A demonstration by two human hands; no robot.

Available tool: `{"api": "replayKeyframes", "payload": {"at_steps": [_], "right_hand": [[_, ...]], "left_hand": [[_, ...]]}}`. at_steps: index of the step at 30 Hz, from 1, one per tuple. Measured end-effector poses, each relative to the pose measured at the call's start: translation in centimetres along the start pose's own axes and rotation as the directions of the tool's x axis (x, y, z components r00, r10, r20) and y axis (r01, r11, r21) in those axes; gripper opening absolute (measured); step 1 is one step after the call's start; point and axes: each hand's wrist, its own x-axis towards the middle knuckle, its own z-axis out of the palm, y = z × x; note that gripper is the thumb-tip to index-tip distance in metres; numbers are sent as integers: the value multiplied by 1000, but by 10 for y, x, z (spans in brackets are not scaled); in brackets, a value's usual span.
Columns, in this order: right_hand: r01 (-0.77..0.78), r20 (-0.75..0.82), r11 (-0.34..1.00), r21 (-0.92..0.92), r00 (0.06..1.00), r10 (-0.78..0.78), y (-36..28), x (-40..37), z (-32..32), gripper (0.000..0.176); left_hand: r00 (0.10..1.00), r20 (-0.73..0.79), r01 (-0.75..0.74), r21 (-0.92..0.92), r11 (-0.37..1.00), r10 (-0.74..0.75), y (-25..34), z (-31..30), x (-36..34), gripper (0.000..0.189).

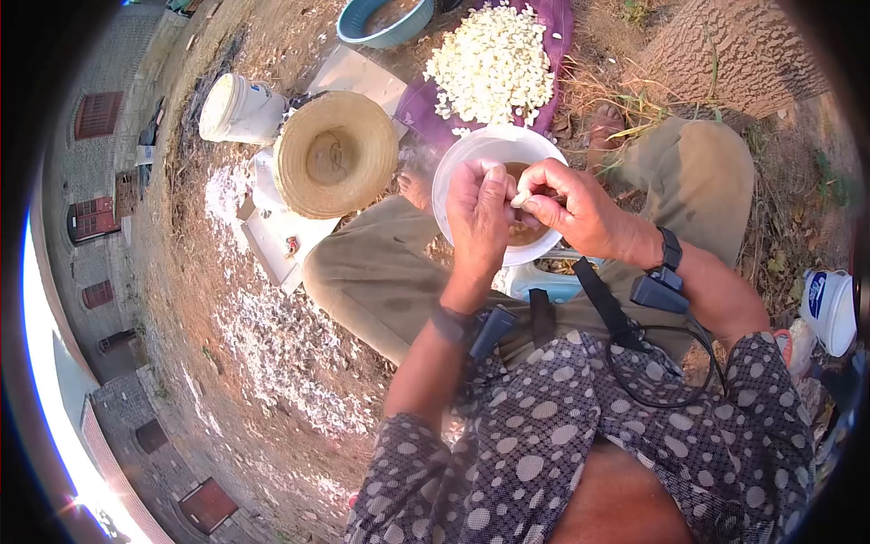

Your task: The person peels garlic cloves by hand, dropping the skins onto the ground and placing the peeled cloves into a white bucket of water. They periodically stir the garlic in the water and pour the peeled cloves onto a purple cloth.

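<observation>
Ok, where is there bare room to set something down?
The pale sheet between hat, basin and purple cloth looks free, as does the dirt between basin and bucket. Crowded: the bowl, under left hand and right hand, and the cloth's middle, under the pile.

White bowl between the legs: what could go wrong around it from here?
The small pale piece at the right hand's fingertips could slip into the brown liquid below. A shifting trouser leg might knock the white bowl, spilling some. The pale pile reaches near the purple cloth's edge, so pieces could scatter onto the ground.
</observation>
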Motion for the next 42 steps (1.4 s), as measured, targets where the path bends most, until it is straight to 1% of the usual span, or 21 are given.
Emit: {"api": "replayKeyframes", "payload": {"at_steps": [2,4,5,6,7,8,9,10,11,12,13,15,16,19,25,28,31,34,37,40,42], "right_hand": [[-93,-22,990,107,995,96,-2,3,2,11],[-119,-51,993,20,991,120,5,5,-3,11],[-135,-67,990,-26,989,133,6,6,-6,11],[-182,-71,983,-3,981,181,5,8,-10,12],[-173,-87,985,-19,981,171,6,8,-12,12],[-165,-102,986,-34,982,161,9,9,-12,13],[-154,-116,987,-46,982,148,11,9,-12,13],[-184,-102,983,-18,978,182,11,10,-12,14],[-170,-91,985,-26,982,167,12,9,-11,14],[-154,-79,988,-32,985,151,13,10,-9,13],[-135,-67,990,-38,989,132,14,11,-7,13],[-333,41,922,199,942,332,11,14,-6,13],[-430,109,850,304,902,417,8,15,-6,13],[-484,147,756,441,870,471,4,16,-2,18],[-495,173,711,500,861,477,1,18,4,23],[-486,142,739,467,866,479,0,15,7,23],[-474,124,764,438,874,470,1,14,11,23],[-478,122,755,448,870,478,0,13,11,24],[-443,114,815,375,894,433,-3,16,10,23],[-428,113,859,282,904,413,-4,17,10,18],[-412,100,881,232,911,400,-3,16,10,15]], "left_hand": [[1000,6,-24,4,1000,24,3,-9,1,11],[999,15,-47,31,998,46,4,-20,0,10],[997,34,-69,76,995,66,4,-26,1,10],[995,51,-91,118,989,86,4,-30,2,11],[993,68,-111,159,981,101,5,-35,2,12],[991,91,-117,238,964,98,6,-38,-1,22],[986,119,-139,247,959,112,4,-38,-1,25],[982,145,-159,258,953,124,2,-38,-2,29],[976,171,-176,271,946,132,-2,-38,-3,32],[958,189,-273,359,893,217,-5,-36,0,32],[914,238,-403,459,792,327,-6,-36,1,28],[782,373,-613,609,503,500,-1,-33,1,23],[785,328,-605,592,533,525,-2,-32,-1,19],[779,319,-601,626,497,540,2,-35,-3,19],[782,299,-584,658,475,547,1,-33,-5,17],[810,245,-528,699,482,533,-6,-32,-6,14],[815,220,-506,722,472,536,-13,-31,-3,9],[905,131,-383,664,642,405,-18,-31,-3,10],[975,6,-204,433,878,224,-25,-30,-2,6],[992,-20,-115,323,939,128,-19,-28,-4,6],[995,-29,-80,276,958,91,-19,-30,-4,8]]}}
